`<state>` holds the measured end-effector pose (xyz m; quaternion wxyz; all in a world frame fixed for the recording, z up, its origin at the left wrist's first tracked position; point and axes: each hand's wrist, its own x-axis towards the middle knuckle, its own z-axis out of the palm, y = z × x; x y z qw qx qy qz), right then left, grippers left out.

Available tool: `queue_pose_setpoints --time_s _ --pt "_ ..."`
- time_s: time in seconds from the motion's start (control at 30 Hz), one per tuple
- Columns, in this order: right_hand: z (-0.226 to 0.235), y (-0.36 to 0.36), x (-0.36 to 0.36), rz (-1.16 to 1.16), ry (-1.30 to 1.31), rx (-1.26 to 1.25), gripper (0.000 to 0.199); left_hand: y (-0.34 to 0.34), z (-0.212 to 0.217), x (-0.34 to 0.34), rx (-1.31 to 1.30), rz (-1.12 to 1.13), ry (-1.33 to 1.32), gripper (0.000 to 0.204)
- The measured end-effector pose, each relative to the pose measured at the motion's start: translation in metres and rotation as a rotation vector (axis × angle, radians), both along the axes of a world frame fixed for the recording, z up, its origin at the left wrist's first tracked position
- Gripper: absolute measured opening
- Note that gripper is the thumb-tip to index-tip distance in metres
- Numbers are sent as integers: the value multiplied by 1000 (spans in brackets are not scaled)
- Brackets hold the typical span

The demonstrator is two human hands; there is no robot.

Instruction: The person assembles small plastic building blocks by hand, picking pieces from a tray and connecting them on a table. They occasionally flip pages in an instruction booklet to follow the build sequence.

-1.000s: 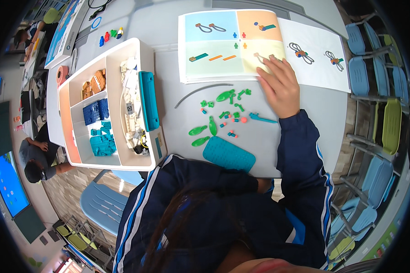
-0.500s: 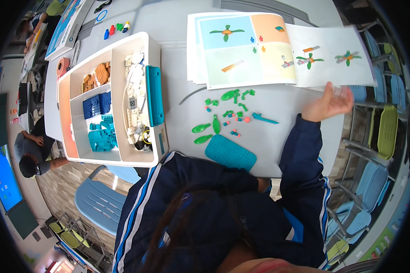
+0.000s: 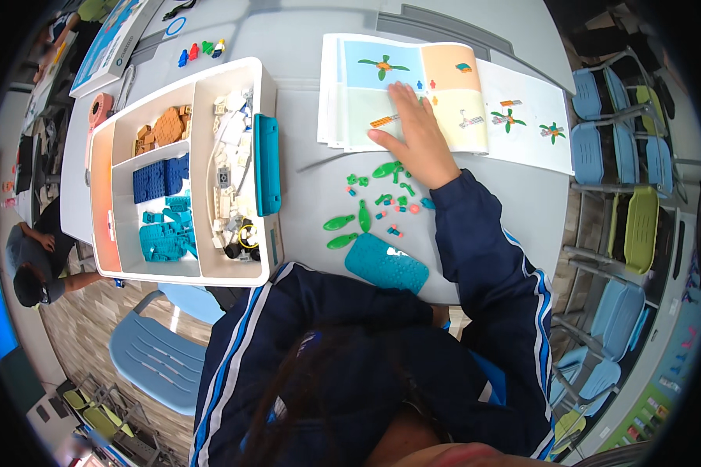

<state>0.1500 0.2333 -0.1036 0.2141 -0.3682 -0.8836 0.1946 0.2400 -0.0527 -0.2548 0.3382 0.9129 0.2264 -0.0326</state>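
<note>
Instruction booklet [image 3: 444, 97] lies open on grey table [image 3: 311, 47] at 12 o'clock; right hand [image 3: 414, 132] rests flat on its left page, fingers spread, gripping nothing; left hand not in view. Loose green pieces [image 3: 370, 202] just at 6 o'clock of hand; teal plate [image 3: 386, 264] below; sorting tray [image 3: 183, 167] at 9 o'clock.

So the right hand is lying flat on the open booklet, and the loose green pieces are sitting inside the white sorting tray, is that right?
Not quite. In the head view the right hand does lie flat on the open booklet, but the loose green pieces sit on the grey table, between the booklet and the teal plate, not inside the white sorting tray.
</note>
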Motion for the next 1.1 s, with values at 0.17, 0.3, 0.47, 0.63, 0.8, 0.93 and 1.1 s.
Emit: queue_pose_setpoints --time_s 0.17,0.3,0.47,0.63,0.8,0.93,1.1 --pt "-8 5 7 23 48 -75 70 0 -4 2 -14 -8 -17 43" --pt "6 2 10 68 201 -181 62 3 -3 3 -15 4 -25 44" --pt "47 10 30 344 -77 -209 42 9 -7 7 -18 14 -43 45" --pt "51 25 48 337 -104 -278 42 13 -12 10 -27 12 -70 45" --pt "52 20 46 397 -121 -55 37 13 -12 9 -26 29 -71 46" --pt "45 26 50 415 -164 60 36 10 -11 9 -38 27 -67 46" --pt "47 10 37 375 -152 155 36 8 -10 14 -51 34 -71 47"
